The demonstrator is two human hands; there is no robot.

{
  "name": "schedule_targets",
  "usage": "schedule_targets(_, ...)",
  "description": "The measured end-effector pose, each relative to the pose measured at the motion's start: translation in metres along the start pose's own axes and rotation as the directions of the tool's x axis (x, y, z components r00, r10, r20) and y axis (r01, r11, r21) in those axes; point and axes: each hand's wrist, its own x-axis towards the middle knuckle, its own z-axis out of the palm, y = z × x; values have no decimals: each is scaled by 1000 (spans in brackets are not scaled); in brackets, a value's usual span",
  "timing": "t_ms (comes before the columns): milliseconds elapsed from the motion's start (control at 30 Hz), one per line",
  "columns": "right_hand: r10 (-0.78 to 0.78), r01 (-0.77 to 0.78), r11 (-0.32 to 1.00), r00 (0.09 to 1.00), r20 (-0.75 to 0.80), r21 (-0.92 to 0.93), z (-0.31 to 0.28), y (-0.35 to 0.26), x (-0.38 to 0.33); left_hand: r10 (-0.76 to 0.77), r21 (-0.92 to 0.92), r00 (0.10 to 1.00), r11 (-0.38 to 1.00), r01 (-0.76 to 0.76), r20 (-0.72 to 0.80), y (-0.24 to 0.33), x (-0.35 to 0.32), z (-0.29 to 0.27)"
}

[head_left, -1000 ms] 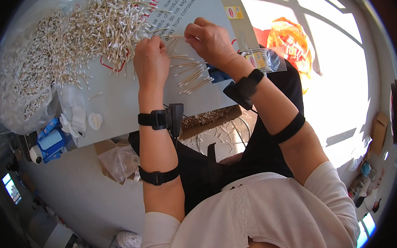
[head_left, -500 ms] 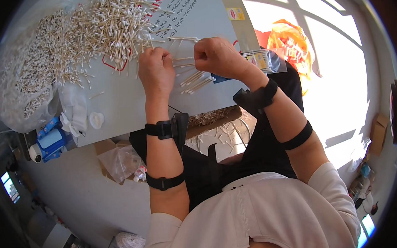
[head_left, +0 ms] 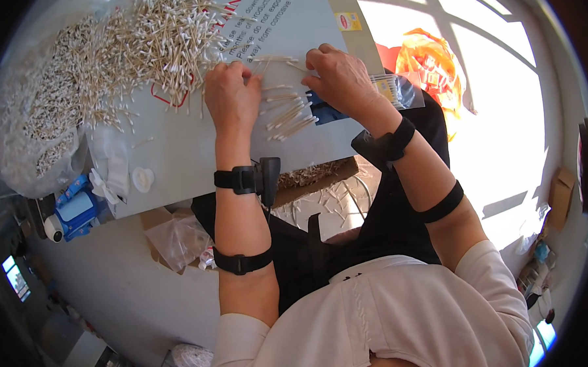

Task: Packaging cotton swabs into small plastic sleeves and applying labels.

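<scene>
A large heap of cotton swabs (head_left: 170,44) with pale sticks and white tips covers the left of the grey printed table top (head_left: 175,162). My left hand (head_left: 231,97) is at the heap's right edge, fingers curled, with thin swab sticks at thumb and forefinger. Across a small gap, my right hand (head_left: 342,80) has its thumb and bent forefinger at the end of a cotton swab (head_left: 297,66). Between and below the hands lie small rows of swabs (head_left: 291,121), roughly side by side. Beside my right hand is a dark blue flat piece (head_left: 323,110), partly hidden.
A clear packet of swabs (head_left: 398,90) lies at the table's right edge, near an orange bag (head_left: 430,66). A clear plastic bag (head_left: 16,130) surrounds the heap's left side. Below the table stands a carton of swabs (head_left: 313,176); a blue-and-white device (head_left: 75,209) sits at lower left.
My right hand has moved slightly right and its fingers have loosened, uncovering more swabs and the blue piece. My left hand has barely moved, its thumb lifting a little.
</scene>
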Motion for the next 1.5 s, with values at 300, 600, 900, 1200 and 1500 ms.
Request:
schedule_targets(300, -285, 287, 943, 958, -33, 166, 19, -1, 17, 32, -13, 999, 999, -33, -32, 8, -25, 6)
schedule_targets(600, -240, 241, 970, 970, -30, 25, 34, 7, 33, 66, 6, 990, 998, -65, -122, 8, -31, 10)
schedule_targets(900, -362, 377, 924, 915, -176, 58, 30, 1, 38, 146, -18, 983, 989, -149, -111, 11, -42, 10)
schedule_targets(1200, -358, 354, 902, 933, -31, 247, 26, -5, -10, 143, -6, 977, 989, -146, -158, 11, -74, 6)
schedule_targets(1500, 183, 32, 686, 959, -215, 727, 30, -12, -42, 165, 202, 979, 962, -186, 117, 24, -93, 15)
